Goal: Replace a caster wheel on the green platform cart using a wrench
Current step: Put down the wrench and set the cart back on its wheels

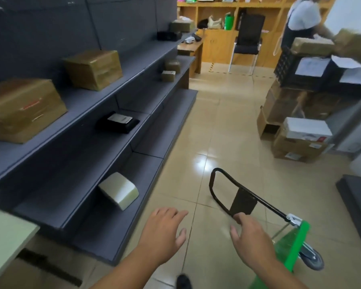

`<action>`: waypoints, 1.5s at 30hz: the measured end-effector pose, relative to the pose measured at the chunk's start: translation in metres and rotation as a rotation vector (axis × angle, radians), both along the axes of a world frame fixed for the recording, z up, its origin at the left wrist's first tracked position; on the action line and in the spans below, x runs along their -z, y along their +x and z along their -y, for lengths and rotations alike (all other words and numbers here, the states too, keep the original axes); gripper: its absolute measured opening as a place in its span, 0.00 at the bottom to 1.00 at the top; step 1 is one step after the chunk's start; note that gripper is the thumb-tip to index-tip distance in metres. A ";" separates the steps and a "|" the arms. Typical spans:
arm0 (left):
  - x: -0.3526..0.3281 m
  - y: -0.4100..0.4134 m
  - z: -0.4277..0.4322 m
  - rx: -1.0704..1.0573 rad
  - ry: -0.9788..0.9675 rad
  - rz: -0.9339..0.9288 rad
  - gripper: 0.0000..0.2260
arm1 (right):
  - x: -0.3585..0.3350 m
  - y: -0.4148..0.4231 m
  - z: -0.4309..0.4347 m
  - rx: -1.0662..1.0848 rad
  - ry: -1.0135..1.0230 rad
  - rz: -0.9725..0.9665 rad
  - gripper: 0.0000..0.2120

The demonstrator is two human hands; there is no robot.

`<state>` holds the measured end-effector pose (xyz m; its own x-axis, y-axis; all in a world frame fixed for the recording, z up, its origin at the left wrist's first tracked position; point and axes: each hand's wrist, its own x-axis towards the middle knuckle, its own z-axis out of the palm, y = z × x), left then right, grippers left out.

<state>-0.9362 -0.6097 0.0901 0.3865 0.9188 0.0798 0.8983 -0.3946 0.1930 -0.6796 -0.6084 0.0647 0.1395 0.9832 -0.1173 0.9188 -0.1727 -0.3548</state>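
Head view has both hands loose and holding nothing: the left hand (165, 232) is spread over the floor (217, 126), and the right hand (252, 245) stretches straight fingers (240, 219) at the black handle (265, 202) just ahead; whether they touch it I cannot tell. The green platform cart (296, 243) lies tipped just right of those fingers, with a caster wheel (314, 260) exposed beyond. No wrench shows; I'd steady the deck first

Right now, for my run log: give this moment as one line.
cart tipped, caster exposed | left hand open, free | right hand open, at handle | wrench not visible
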 end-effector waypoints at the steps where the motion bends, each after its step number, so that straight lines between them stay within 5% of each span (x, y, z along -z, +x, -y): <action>1: 0.006 0.002 -0.019 0.027 0.007 -0.003 0.22 | 0.005 0.000 -0.015 0.012 -0.008 0.001 0.16; 15: 0.040 0.066 -0.343 0.521 -0.131 -0.176 0.19 | 0.074 0.025 -0.246 0.297 -0.158 -0.159 0.12; 25: 0.060 0.134 -0.592 1.206 -0.028 -0.355 0.21 | 0.080 0.004 -0.383 0.746 -0.121 -0.206 0.11; 33: 0.064 0.241 -0.640 1.731 -0.026 -0.463 0.20 | 0.093 -0.025 -0.413 1.245 -0.065 -0.314 0.12; 45: 0.100 0.358 -0.648 2.164 0.202 -0.574 0.22 | 0.130 -0.013 -0.493 1.726 0.018 -0.360 0.15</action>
<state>-0.5783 0.0382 -0.0097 0.4914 -0.7912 -0.3640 -0.8506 -0.5258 -0.0053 -0.6928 -0.1155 -0.0651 0.8985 -0.2434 -0.3653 -0.4085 -0.7683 -0.4928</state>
